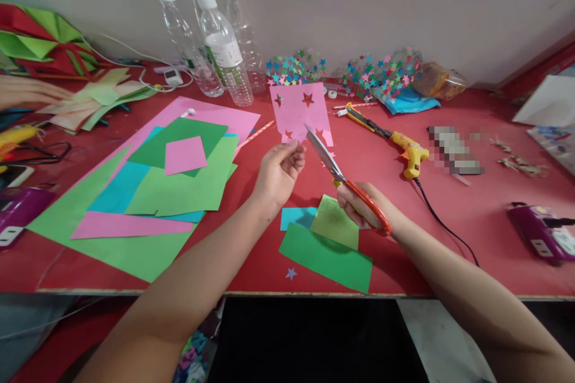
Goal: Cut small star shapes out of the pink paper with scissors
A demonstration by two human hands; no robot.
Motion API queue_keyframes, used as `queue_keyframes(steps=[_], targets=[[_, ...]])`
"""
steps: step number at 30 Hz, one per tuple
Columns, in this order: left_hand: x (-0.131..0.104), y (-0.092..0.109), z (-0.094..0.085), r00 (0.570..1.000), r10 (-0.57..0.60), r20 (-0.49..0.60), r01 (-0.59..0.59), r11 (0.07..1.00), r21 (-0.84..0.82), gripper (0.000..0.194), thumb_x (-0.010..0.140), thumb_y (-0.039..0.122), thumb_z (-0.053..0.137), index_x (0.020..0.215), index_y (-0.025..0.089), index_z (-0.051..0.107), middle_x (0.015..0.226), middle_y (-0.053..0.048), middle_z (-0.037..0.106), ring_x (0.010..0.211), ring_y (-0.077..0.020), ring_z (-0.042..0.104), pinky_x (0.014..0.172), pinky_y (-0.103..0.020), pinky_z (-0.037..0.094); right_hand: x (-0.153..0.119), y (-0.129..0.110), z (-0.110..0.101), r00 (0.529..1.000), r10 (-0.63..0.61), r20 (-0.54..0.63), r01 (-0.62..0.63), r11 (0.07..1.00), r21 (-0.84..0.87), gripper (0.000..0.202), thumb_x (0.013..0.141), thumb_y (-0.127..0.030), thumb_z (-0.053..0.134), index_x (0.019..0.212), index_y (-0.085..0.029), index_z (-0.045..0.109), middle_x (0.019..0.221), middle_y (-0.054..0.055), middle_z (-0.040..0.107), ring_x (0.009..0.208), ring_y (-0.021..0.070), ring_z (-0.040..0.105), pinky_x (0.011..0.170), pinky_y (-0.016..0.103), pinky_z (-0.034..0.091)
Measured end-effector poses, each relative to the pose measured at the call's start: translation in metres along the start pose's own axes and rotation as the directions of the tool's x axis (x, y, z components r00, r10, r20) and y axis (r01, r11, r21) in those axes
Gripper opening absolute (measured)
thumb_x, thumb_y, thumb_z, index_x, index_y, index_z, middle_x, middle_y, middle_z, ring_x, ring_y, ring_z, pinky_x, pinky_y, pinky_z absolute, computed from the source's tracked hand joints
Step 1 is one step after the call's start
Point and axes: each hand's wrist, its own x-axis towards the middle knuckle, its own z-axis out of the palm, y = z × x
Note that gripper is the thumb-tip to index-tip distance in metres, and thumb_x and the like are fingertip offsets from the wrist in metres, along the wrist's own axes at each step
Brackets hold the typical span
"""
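- Desk (254,266): red, spread out beneath the scissors (340,174).
- Paper stack (193,191): pink, green and blue sheets overlapping, left of the scissors.
- Bottles (224,50): four, upright and clear with white caps, beyond the scissors and to their left.
- Glue gun (413,156): yellow with a black cord, lying to the right of the scissors.
- Green piece (330,257): flat, on the near side of the scissors.
- Pink sheet (297,110): pierced with stars, just beyond the scissors' tip; I cannot tell whether they touch.
- Scissors: red-orange handles, blades close together, tip pointing away and leftward.
- Right hand (357,200): clamped on the scissors' handles.
- Left hand (279,170): just left of the scissors' blades, thumb and fingertips together; I cannot tell what, if anything, they pinch.
- Lime piece (332,218): below the scissors' handles, meeting the green piece.
- Purple star (291,274): nearer the desk's front edge than the scissors, to their left.
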Motion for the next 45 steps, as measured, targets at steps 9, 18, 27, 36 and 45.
queue_keyframes(steps=[9, 18, 27, 36, 45], targets=[[-0.006, -0.005, 0.003, 0.985, 0.169, 0.044, -0.174, 0.968, 0.179, 0.018, 0.075, 0.025, 0.071, 0.068, 0.018, 0.055, 0.064, 0.002, 0.063, 0.056, -0.0061, 0.056, 0.055, -0.019, 0.045, -0.001, -0.002, 0.002, 0.999, 0.034, -0.014, -0.034, 0.999, 0.009, 0.053, 0.076, -0.071, 0.055, 0.064, -0.021, 0.044, 0.035, -0.008, 0.040, 0.029, 0.0060, 0.034, 0.033, 0.020, 0.031], [-0.005, -0.002, 0.002, 0.941, 0.334, 0.049, -0.334, 0.902, 0.272, 0.012, 0.080, 0.027, 0.065, 0.073, 0.019, 0.058, 0.062, 0.003, 0.061, 0.052, -0.0061, 0.052, 0.051, -0.020, 0.042, -0.002, -0.004, 0.000, 0.999, 0.036, 0.019, -0.035, 0.998, -0.051, 0.054, 0.076, -0.072, 0.056, 0.065, -0.020, 0.046, 0.035, -0.007, 0.041, 0.030, 0.0064, 0.034, 0.036, 0.021, 0.031], [-0.002, 0.005, -0.002, 0.864, 0.472, 0.176, -0.501, 0.770, 0.395, 0.017, 0.082, 0.030, 0.065, 0.070, 0.021, 0.057, 0.058, 0.004, 0.054, 0.051, -0.0074, 0.049, 0.050, -0.021, 0.040, -0.005, -0.008, -0.006, 0.998, -0.005, 0.064, 0.012, 0.993, -0.115, 0.056, 0.076, -0.075, 0.052, 0.067, -0.020, 0.047, 0.039, -0.008, 0.039, 0.034, 0.0067, 0.037, 0.037, 0.021, 0.032], [-0.001, 0.011, -0.003, 0.846, 0.467, 0.259, -0.534, 0.737, 0.414, 0.015, 0.082, 0.028, 0.063, 0.070, 0.020, 0.058, 0.057, 0.004, 0.053, 0.049, -0.0068, 0.049, 0.049, -0.021, 0.040, -0.006, -0.008, -0.009, 0.998, -0.012, 0.068, 0.024, 0.984, -0.175, 0.051, 0.078, -0.068, 0.056, 0.068, -0.019, 0.047, 0.046, -0.007, 0.039, 0.040, 0.0070, 0.036, 0.040, 0.021, 0.031], [0.002, 0.010, -0.005, 0.873, 0.424, 0.242, -0.487, 0.788, 0.378, 0.013, 0.081, 0.028, 0.063, 0.072, 0.020, 0.058, 0.056, 0.004, 0.055, 0.048, -0.0067, 0.050, 0.049, -0.021, 0.041, -0.006, -0.002, -0.010, 0.987, -0.063, 0.145, 0.075, 0.994, -0.075, 0.055, 0.079, -0.073, 0.053, 0.072, -0.018, 0.049, 0.045, -0.008, 0.038, 0.038, 0.0062, 0.034, 0.039, 0.021, 0.030]])
